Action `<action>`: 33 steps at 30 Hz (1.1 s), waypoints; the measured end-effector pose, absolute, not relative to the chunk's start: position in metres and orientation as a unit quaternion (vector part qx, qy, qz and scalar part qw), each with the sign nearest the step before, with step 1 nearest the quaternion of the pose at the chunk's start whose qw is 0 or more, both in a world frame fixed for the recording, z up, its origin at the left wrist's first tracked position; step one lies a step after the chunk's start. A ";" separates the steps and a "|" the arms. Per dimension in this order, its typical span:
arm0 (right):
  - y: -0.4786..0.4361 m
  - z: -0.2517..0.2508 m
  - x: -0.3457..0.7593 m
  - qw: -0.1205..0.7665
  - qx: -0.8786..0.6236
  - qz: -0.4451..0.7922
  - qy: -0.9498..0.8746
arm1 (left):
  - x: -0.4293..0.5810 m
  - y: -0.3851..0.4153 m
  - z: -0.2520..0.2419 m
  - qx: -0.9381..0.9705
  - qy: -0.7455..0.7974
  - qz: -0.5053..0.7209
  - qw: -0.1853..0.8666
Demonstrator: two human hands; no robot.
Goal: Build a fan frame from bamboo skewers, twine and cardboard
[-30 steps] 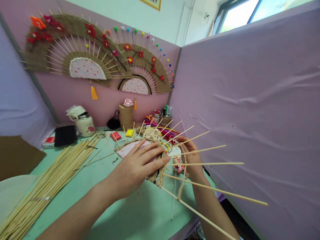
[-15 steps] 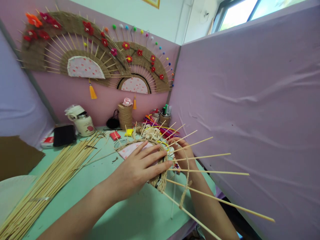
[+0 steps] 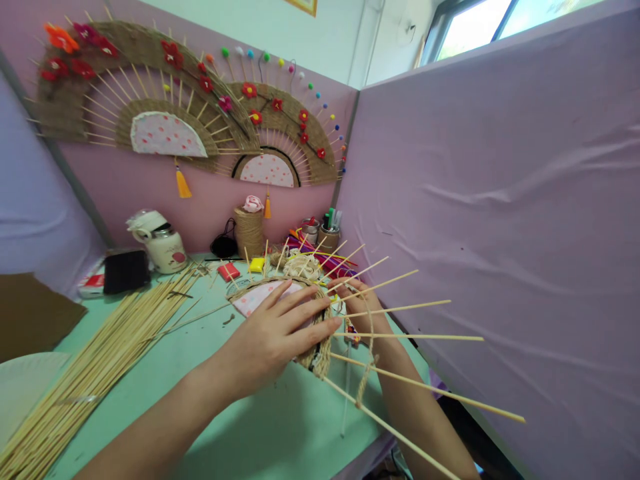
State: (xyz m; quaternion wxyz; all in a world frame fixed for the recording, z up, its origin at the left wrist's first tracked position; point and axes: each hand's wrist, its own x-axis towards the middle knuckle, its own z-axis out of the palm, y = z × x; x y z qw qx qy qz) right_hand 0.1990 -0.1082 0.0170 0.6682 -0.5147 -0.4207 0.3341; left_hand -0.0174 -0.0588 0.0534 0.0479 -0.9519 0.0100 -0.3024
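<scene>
A half-round fan frame (image 3: 320, 353) of woven twine, with a pink dotted centre (image 3: 255, 299), is tilted above the table. Thin bamboo sticks (image 3: 420, 383) radiate from its curved edge. My left hand (image 3: 280, 337) lies across the frame, fingers extended over the twine band and thumb hidden, gripping it. Behind the sticks, at the far right of the frame, my right hand (image 3: 367, 307) has bent fingers closed on a length of twine (image 3: 371, 333). That twine loops down across several sticks to the lowest one. Its fingertips are partly covered by the sticks.
Bundled bamboo sticks (image 3: 100, 360) lie at left beside brown cardboard (image 3: 35, 313). Along the back stand a white jug (image 3: 163, 243), a twine spool (image 3: 249, 230) and a pen holder (image 3: 329, 237). Finished fans (image 3: 80, 100) hang on the pink partition. A purple-draped panel (image 3: 475, 187) borders the right.
The fan frame's sticks have swung slightly left and up, and my right hand with the twine has shifted a little left. My left hand keeps its grip.
</scene>
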 end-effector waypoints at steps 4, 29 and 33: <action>-0.109 0.008 0.200 0.660 -0.508 0.336 -0.440 | -0.020 -0.053 0.054 -0.950 -0.013 -0.305 0.065; -0.165 -0.068 0.289 0.103 -0.803 0.185 -0.557 | -0.029 0.001 0.040 -0.935 -0.122 -0.303 0.137; -0.168 -0.059 0.290 0.131 -0.792 0.205 -0.561 | -0.031 0.001 0.041 -0.936 -0.120 -0.303 0.134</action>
